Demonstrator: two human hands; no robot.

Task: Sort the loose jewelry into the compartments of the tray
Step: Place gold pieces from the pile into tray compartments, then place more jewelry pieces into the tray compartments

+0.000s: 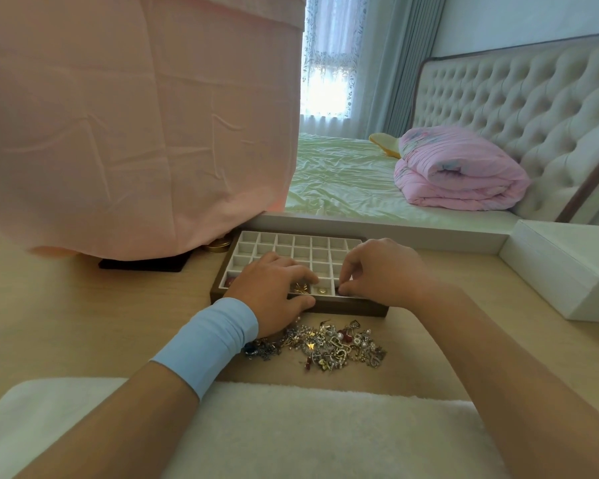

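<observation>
A wooden tray with white compartments lies on the desk before me. A heap of loose jewelry sits on the desk just in front of its near edge. My left hand grips the tray's near rim, thumb on the front wall, fingers over the front-row cells. My right hand hovers over the front right cells with fingers curled, fingertips pinched together down in a cell; what they pinch is hidden. A gold butterfly piece, a small gold piece and a red piece lie in front-row cells.
A pink cloth-covered object stands at the back left, with a gold tin and a black pad at its foot. A white box sits at the right. A white fluffy cushion lies at the near edge.
</observation>
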